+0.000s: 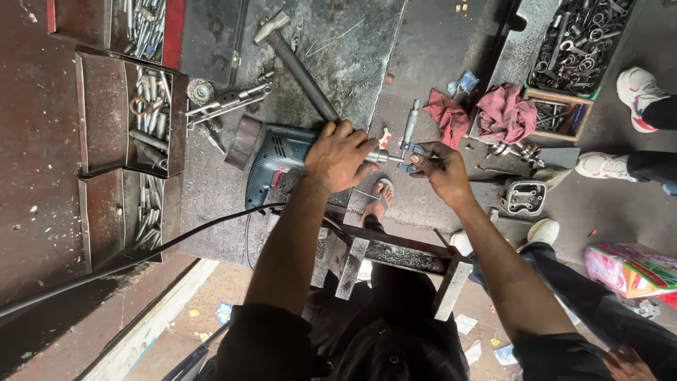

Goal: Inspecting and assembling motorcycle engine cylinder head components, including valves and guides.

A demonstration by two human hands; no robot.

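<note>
Blue drill (278, 159) gripped — left hand (340, 156), closed

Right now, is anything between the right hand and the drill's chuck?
Nothing visible: the right hand holds the chuck key at the chuck; the left hand grips the blue drill.
</note>
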